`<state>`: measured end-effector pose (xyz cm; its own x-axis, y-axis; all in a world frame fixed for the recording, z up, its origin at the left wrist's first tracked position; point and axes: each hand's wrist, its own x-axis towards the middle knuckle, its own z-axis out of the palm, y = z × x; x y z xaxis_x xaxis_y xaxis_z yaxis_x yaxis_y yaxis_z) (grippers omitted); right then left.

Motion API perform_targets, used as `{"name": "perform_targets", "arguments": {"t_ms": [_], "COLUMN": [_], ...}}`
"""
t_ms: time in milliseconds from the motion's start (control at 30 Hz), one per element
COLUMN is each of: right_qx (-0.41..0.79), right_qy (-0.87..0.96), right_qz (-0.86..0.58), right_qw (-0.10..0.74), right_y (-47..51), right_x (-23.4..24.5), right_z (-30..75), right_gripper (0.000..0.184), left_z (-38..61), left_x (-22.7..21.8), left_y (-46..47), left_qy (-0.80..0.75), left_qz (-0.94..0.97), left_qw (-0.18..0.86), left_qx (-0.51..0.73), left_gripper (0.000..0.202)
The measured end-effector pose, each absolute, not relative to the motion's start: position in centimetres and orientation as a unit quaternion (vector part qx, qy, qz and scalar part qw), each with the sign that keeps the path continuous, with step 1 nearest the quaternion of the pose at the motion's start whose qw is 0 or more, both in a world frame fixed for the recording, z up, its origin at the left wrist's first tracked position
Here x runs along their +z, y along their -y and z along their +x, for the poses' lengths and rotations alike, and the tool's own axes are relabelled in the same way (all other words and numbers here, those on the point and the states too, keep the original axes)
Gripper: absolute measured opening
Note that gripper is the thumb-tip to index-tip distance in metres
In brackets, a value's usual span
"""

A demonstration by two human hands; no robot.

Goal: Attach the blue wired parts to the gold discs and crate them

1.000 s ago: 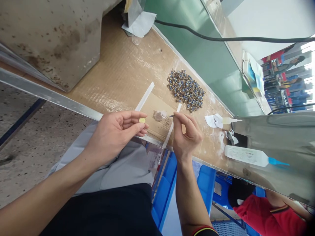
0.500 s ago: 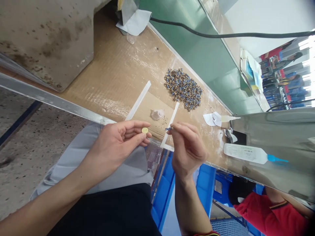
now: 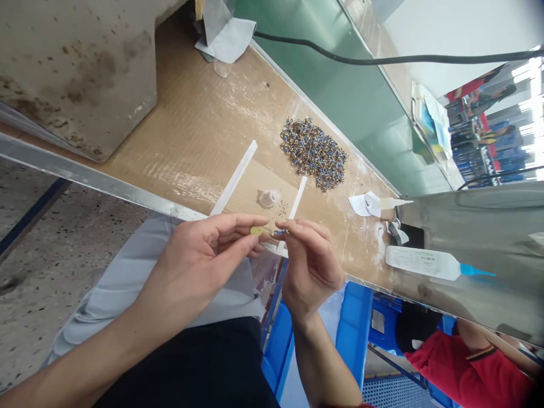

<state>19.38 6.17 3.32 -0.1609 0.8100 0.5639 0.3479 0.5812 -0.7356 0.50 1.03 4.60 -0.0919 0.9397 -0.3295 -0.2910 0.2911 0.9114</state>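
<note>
My left hand (image 3: 212, 252) pinches a small round yellow disc (image 3: 256, 230) between thumb and fingers. Close to its right, my right hand (image 3: 312, 260) grips a tiny blue and brass-coloured piece (image 3: 279, 232) at its fingertips. The piece points toward the disc; whether they touch I cannot tell. Both hands are over the near edge of the bench. Just beyond them sits a small clear round dish (image 3: 270, 198) between two white strips, with tiny specks (image 3: 284, 208) beside it. Farther back lies a heap of small blue and brass pieces (image 3: 314, 153).
A white bottle with a blue nozzle (image 3: 423, 263) lies at the right, near paper scraps (image 3: 364, 204). A large stained grey casing (image 3: 80, 73) stands at the left. A black cable (image 3: 361, 59) crosses the back. A person in a red shirt (image 3: 471, 357) sits at the right.
My right hand has moved left with the blue and brass piece, closing the gap to the yellow disc. My left hand has shifted slightly right.
</note>
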Motion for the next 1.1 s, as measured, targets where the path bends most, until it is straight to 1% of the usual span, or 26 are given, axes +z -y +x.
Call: {"name": "perform_targets", "arguments": {"t_ms": [100, 200, 300, 400, 567, 733, 933, 1100], "right_qx": [0.236, 0.269, 0.282, 0.290, 0.336, 0.307, 0.260, 0.227], "right_qy": [0.722, 0.698, 0.680, 0.687, 0.679, 0.698, 0.723, 0.743], "right_qz": [-0.408, -0.416, -0.418, -0.413, -0.398, -0.409, -0.393, -0.373], "right_qw": [0.507, 0.517, 0.533, 0.523, 0.518, 0.501, 0.505, 0.508], "right_y": [-6.2, -6.2, -6.2, -6.0, -5.3, -5.3, -6.0, -6.3], "right_x": [3.3, 3.3, 3.2, 3.1, 2.9, 2.5, 2.7, 3.1], "right_z": [19.1, 19.0, 18.9, 18.7, 18.0, 18.5, 19.1, 18.8], "right_gripper": [0.020, 0.020, 0.021, 0.020, 0.019, 0.018, 0.024, 0.030], "left_z": [-0.1, -1.2, -2.2, -2.6, -1.9, -1.4, -1.3, -0.8], "left_x": [4.0, 3.4, 3.3, 3.6, 3.1, 2.7, 3.6, 4.7], "left_y": [-1.4, -1.7, -1.9, -1.9, -2.0, -1.9, -1.6, -1.4], "left_qy": [-0.520, -0.518, -0.560, -0.589, -0.551, -0.523, -0.562, -0.535], "left_qz": [0.285, 0.261, 0.259, 0.270, 0.263, 0.253, 0.335, 0.332], "left_qw": [0.621, 0.638, 0.613, 0.581, 0.597, 0.628, 0.583, 0.622], "left_qx": [0.512, 0.506, 0.494, 0.493, 0.520, 0.518, 0.482, 0.465], "left_gripper": [0.030, 0.025, 0.023, 0.022, 0.020, 0.021, 0.025, 0.026]}}
